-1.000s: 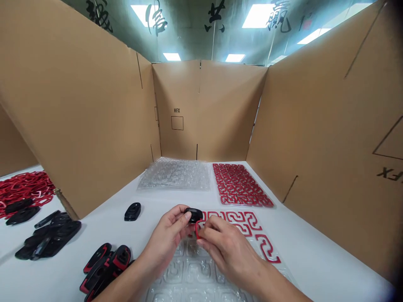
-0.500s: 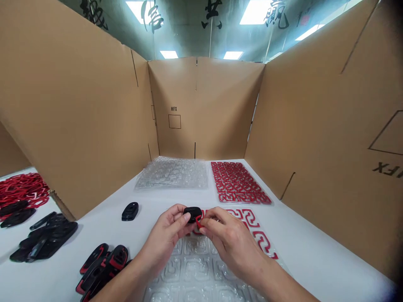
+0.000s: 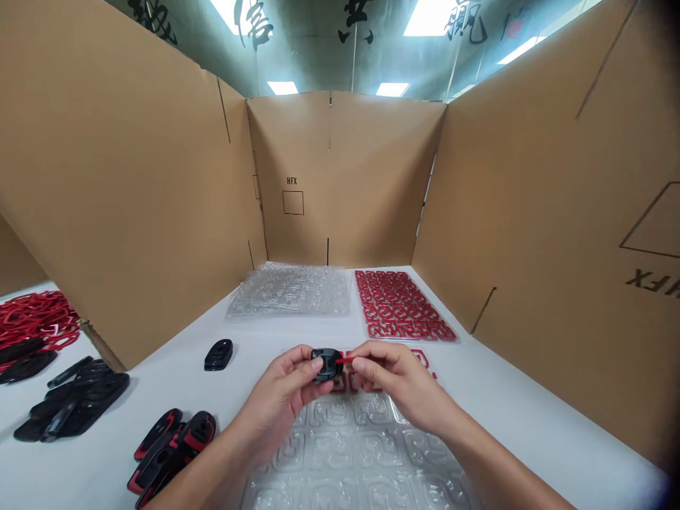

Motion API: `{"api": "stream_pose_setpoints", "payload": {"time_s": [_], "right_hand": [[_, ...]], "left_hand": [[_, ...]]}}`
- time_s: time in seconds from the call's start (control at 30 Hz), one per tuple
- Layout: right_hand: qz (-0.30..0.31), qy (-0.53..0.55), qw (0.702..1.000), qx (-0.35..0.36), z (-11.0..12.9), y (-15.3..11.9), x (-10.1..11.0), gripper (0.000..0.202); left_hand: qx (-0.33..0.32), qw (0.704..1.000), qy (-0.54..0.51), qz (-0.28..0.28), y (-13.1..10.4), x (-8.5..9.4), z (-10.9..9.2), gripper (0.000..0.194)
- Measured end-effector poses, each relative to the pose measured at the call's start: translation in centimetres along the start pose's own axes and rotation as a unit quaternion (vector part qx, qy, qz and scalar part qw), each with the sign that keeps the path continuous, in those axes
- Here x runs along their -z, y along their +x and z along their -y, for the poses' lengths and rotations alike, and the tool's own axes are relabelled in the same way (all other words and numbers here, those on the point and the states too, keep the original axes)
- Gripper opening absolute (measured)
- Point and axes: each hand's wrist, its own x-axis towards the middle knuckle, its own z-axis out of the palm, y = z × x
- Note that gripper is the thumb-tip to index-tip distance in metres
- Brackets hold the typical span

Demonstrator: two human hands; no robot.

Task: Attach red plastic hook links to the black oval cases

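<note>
A black key fob shell (image 3: 326, 363) sits between the thumb and fingers of my left hand (image 3: 287, 382), above a clear moulded tray (image 3: 336, 448). Its recessed face shows. My right hand (image 3: 406, 382) pinches a thin red trim piece (image 3: 347, 360), whose left end meets the shell's right edge. Whether that end is seated in the shell I cannot tell. Below and behind my hands, more red trim pieces (image 3: 350, 383) lie in the tray's far rows; its near pockets hold none. A second black fob shell (image 3: 218, 355) rests on the white table to the left.
Black fobs with red trim (image 3: 173, 450) are piled beside my left forearm. Farther left lie black parts (image 3: 74, 400) and a heap of red strips (image 3: 37, 319). Clear trays (image 3: 292, 292) and a red-filled tray (image 3: 404, 304) are at the back. Cardboard walls (image 3: 345, 184) enclose the table.
The fob shell has turned in my left hand, so its recessed face now shows. My right hand has shifted slightly right, and the red trim piece now points sideways from the shell instead of hanging down.
</note>
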Motion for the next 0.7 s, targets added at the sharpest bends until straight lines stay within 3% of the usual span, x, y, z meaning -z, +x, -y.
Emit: {"api": "stream_pose_setpoints", "payload": {"time_s": [0.13,0.27,0.47,0.7], "right_hand": [[0.031,0.117,0.991,-0.055,-0.5,0.1,0.4,0.028],[0.054,0.125,0.989,-0.064,-0.7,0.1,0.3,0.025],[0.031,-0.103,0.994,0.002,-0.2,-0.1,0.0,0.017],[0.055,-0.318,0.945,0.053,0.0,-0.8,-1.8,0.024]], "left_hand": [[0.030,0.999,0.000,0.016,-0.3,-0.2,0.1,0.016],[0.033,0.999,-0.002,0.017,-0.2,-0.2,0.0,0.017],[-0.020,0.999,0.031,-0.002,0.3,0.3,0.2,0.019],[-0.079,0.989,0.115,-0.049,0.6,0.8,1.1,0.022]]}}
